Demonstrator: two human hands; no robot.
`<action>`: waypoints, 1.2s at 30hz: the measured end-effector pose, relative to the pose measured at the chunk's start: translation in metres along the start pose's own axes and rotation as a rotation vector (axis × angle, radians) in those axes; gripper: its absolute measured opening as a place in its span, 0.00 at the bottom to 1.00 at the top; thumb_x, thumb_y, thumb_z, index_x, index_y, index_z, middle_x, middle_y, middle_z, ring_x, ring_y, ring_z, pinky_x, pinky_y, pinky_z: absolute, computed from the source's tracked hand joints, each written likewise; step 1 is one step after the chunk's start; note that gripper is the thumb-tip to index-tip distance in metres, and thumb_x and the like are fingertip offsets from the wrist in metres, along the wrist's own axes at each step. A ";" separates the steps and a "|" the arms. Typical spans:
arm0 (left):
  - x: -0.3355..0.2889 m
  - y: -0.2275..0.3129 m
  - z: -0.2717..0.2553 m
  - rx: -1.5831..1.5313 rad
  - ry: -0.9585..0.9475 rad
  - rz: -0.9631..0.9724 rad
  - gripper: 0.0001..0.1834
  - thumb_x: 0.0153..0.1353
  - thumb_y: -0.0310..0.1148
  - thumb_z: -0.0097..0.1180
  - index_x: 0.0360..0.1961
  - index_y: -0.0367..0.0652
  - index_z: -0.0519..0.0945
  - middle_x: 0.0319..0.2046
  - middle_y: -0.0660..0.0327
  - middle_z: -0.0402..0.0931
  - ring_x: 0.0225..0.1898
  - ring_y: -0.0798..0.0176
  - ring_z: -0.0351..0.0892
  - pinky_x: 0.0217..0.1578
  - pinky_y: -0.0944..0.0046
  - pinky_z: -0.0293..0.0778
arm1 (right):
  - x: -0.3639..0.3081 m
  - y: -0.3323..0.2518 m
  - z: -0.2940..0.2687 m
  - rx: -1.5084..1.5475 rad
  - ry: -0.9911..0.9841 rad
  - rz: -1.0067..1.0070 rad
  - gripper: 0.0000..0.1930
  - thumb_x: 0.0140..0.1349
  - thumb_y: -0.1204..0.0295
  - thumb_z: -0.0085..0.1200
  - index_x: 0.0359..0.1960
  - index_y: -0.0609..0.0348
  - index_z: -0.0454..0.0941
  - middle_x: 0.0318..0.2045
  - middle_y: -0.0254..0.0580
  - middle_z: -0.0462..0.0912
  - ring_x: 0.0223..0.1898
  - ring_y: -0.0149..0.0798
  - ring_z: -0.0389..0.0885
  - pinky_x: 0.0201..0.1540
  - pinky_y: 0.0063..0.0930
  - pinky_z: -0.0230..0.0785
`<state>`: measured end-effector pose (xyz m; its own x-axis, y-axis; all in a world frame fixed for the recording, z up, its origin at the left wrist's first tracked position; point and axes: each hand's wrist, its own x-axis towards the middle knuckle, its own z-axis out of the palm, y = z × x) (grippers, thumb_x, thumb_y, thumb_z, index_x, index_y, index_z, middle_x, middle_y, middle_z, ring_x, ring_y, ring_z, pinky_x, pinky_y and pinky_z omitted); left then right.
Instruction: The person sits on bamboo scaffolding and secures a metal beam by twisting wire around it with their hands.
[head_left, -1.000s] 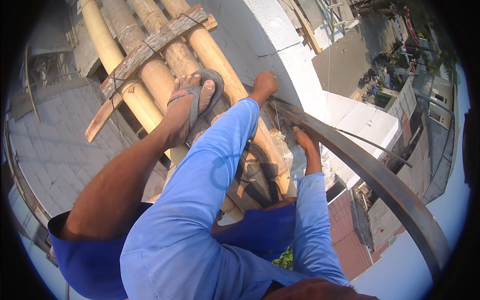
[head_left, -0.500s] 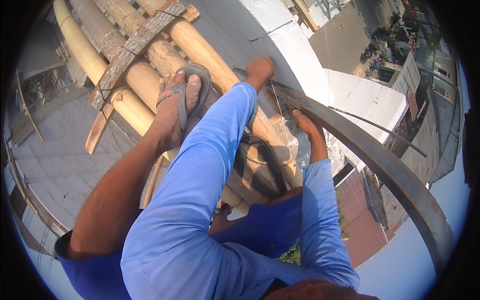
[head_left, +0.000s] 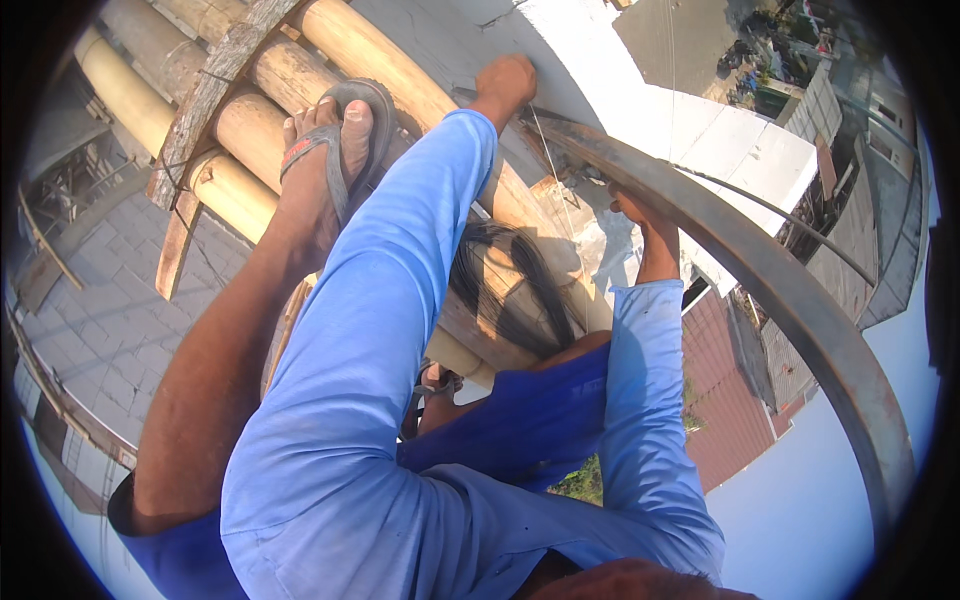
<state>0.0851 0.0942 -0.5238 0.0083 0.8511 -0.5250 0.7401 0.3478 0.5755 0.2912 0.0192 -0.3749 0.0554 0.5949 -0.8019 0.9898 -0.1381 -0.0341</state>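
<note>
My left hand (head_left: 505, 84) is a closed fist, knuckles up, beside the white block wall (head_left: 700, 125) and the upper end of a long brown metal bar (head_left: 760, 255). A thin pale string (head_left: 551, 160) runs down from beside this fist; whatever the fist holds is hidden. My right hand (head_left: 648, 220) reaches up against the bar's lower side. Its fingers are curled and partly covered by the bar, so their grip is hard to see. Between my arms, a coil of dark wire (head_left: 510, 290) rests on the bamboo poles (head_left: 380, 65).
My sandalled foot (head_left: 345, 140) stands on the poles, near a rough wooden crosspiece (head_left: 210, 105) tied across them. A thin dark rod (head_left: 780, 220) juts from the wall. Far below are grey paving (head_left: 110, 330) and a reddish roof (head_left: 725, 390).
The view has shifted, so the poles and foot appear farther left and higher. My left fist has moved farther forward. My right hand has moved up and right, its fingers now partly behind the bar.
</note>
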 end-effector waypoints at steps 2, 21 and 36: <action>0.001 -0.007 -0.002 -0.012 -0.003 -0.032 0.15 0.55 0.31 0.44 0.39 0.41 0.81 0.41 0.49 0.78 0.45 0.47 0.77 0.43 0.55 0.73 | -0.005 -0.014 -0.011 0.167 -0.081 0.048 0.19 0.56 0.63 0.47 0.49 0.54 0.74 0.48 0.50 0.75 0.51 0.48 0.72 0.54 0.42 0.62; 0.007 -0.013 -0.007 0.101 0.019 0.018 0.16 0.56 0.35 0.43 0.38 0.40 0.81 0.42 0.46 0.77 0.46 0.44 0.75 0.45 0.52 0.72 | 0.005 -0.066 0.041 0.184 -0.060 -0.096 0.26 0.56 0.59 0.46 0.53 0.64 0.69 0.52 0.60 0.71 0.56 0.53 0.69 0.58 0.41 0.60; -0.008 0.012 -0.023 0.068 -0.102 -0.058 0.15 0.54 0.34 0.47 0.40 0.41 0.81 0.44 0.49 0.76 0.47 0.47 0.75 0.46 0.56 0.72 | 0.007 -0.101 0.037 0.402 0.211 -0.087 0.28 0.54 0.70 0.43 0.58 0.66 0.61 0.54 0.64 0.68 0.56 0.57 0.67 0.59 0.40 0.58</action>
<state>0.0784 0.1007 -0.4979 0.0303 0.7845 -0.6194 0.7850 0.3649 0.5006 0.1863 0.0076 -0.3992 0.0408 0.7605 -0.6480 0.8650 -0.3515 -0.3581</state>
